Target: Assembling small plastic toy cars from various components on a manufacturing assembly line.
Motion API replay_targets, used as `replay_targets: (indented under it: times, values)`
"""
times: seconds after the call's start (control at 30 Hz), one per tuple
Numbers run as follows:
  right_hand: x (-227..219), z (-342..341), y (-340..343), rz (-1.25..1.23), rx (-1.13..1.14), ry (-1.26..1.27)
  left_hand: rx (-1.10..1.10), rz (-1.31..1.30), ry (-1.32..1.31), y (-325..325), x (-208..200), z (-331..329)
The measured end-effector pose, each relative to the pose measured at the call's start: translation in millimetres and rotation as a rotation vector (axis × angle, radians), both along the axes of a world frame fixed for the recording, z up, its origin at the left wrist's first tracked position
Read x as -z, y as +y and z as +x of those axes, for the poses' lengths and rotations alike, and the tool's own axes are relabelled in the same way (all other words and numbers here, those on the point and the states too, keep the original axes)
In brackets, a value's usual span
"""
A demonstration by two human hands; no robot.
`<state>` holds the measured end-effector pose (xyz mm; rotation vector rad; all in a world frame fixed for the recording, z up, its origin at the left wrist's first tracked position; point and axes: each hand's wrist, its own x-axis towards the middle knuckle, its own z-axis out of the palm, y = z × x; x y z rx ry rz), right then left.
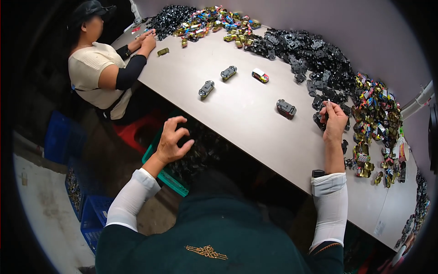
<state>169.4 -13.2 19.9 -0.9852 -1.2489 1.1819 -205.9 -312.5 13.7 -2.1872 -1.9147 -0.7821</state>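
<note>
On the desk, head view:
Desk (pixel 237 109): a long grey top running from far left to near right; every place below is told from it.
Right hand (pixel 334 119): rests at the desk's right part, wrist on the top, fingers (pixel 329 108) curled narrow around a small black part; what exactly it is I cannot tell.
Black pile (pixel 315 59): a thick band of dark toy car parts along the desk's far edge, just beyond the right hand and touching it at the fingertips.
Grey car (pixel 286 108): stands on the desk just left of the right hand, apart from it.
Left hand (pixel 172 139): off the desk, beyond its near edge, fingers spread wide and bent like a claw, holding nothing.
Green crate (pixel 169 178): below the desk's near edge, right under the left hand, filled with dark parts.
Colour pile (pixel 376 118): shiny gold and many-coloured shells on the desk's right end, beside the black pile.
Mid cars: two more grey cars (pixel 206 88) (pixel 228 72) and a white car (pixel 260 75) stand in a loose row on the desk's middle, well apart from both hands.
Far heap (pixel 205 20): more coloured and black pieces at the desk's far left end.
Co-worker (pixel 98 68): sits at the desk's far left side, both hands on the top near a small gold shell (pixel 163 51).
Blue crates (pixel 89 205): on the floor, left of the desk.
</note>
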Motion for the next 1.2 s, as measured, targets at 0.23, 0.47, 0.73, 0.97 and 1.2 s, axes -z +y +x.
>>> replay_targets:
  times: [0.23,0.47,0.73,0.97,1.2]
  values:
    - [0,1,-6,-0.023,-0.012,0.012,-0.259,-0.076,-0.243,142,-3,-25]
    - [0,1,-7,-0.025,-0.016,0.019,-0.263,-0.492,-0.242,254,-20,32]
    - [-5,-2,-7,-0.063,-0.013,0.018,-0.100,-0.463,-0.040,262,-22,115]
    - [-2,-1,-9,-0.066,-0.010,0.001,0.075,-0.421,0.047,237,-31,145]
    - [0,-3,-6,-0.048,-0.030,-0.010,0.403,-0.196,0.036,193,-11,98]
